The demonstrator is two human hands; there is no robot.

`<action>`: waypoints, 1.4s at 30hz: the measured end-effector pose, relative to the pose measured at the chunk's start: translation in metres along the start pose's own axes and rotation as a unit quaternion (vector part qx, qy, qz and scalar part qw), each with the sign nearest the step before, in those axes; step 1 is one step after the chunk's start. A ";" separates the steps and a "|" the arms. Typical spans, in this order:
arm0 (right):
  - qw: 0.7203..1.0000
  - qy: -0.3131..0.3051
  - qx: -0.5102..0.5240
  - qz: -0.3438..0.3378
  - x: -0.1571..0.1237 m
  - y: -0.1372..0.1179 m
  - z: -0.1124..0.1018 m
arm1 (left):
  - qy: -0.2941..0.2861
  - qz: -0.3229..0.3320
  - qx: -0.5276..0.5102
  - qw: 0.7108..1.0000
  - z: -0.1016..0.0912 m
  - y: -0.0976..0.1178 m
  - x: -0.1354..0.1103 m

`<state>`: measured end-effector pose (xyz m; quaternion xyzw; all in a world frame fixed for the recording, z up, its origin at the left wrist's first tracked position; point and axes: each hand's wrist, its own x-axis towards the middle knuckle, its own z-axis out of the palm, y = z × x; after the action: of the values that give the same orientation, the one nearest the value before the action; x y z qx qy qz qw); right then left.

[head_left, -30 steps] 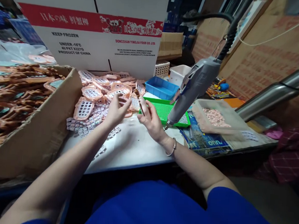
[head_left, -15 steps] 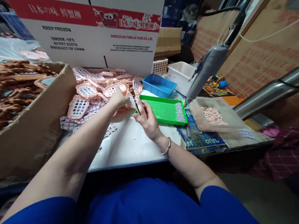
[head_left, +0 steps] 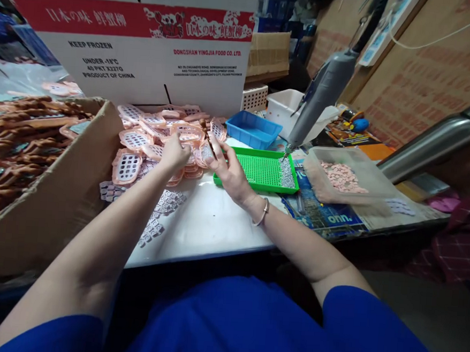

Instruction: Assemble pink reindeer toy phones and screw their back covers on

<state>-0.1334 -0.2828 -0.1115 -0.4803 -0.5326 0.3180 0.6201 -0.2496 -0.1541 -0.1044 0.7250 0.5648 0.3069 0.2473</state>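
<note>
My right hand (head_left: 235, 177) is raised over the left end of the green perforated tray (head_left: 255, 169). Its fingers hold a slim brown plastic part (head_left: 203, 124), largely covered by the hand and the clutter behind it. My left hand (head_left: 175, 154) is closed in front of a pile of pink plastic shells with square holes (head_left: 128, 168); its fingertips are turned away, so what they grip is hidden. Pale keypad pieces (head_left: 169, 202) lie below the left wrist. Small silver screws (head_left: 286, 174) fill the right end of the tray, under a grey electric screwdriver (head_left: 325, 96) hanging tip down.
On the left stands a cardboard box (head_left: 49, 184) of brown assembled parts. A white carton (head_left: 126, 56) walls off the back. Behind the green tray are a blue bin (head_left: 254, 129) and a white bin (head_left: 280, 107). A clear tub (head_left: 373, 191) of small pink pieces sits right.
My left hand has drawn left and away from my right hand. The right hand has risen slightly, still with the brown part. The view has shifted a little.
</note>
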 end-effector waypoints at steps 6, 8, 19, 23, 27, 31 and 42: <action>0.998 -0.013 -0.067 0.005 0.028 0.012 0.007 | -0.049 -0.009 -0.154 0.987 -0.015 -0.012 0.000; 0.998 -0.015 -0.057 -0.003 0.028 0.017 0.008 | -0.059 -0.005 -0.200 0.978 -0.026 -0.015 0.000; 0.998 -0.027 -0.055 -0.008 0.010 0.011 0.011 | -0.165 0.386 0.180 0.889 -0.066 -0.052 -0.026; 0.998 -0.033 -0.062 0.003 0.006 0.008 0.009 | -0.174 0.409 0.241 0.863 -0.059 -0.064 -0.035; 0.997 -0.031 -0.063 0.016 0.003 0.008 0.003 | -0.167 0.396 0.225 0.875 -0.068 -0.077 -0.038; 0.997 -0.035 -0.063 0.024 0.001 0.010 -0.003 | -0.132 0.372 0.239 0.887 -0.083 -0.086 -0.039; 0.997 -0.038 -0.050 0.041 -0.005 0.016 -0.004 | -0.100 0.369 0.280 0.881 -0.070 -0.076 -0.054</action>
<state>-0.1286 -0.2826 -0.1278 -0.5200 -0.5508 0.3342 0.5609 -0.3607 -0.1872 -0.1188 0.9469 0.2907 0.1310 -0.0418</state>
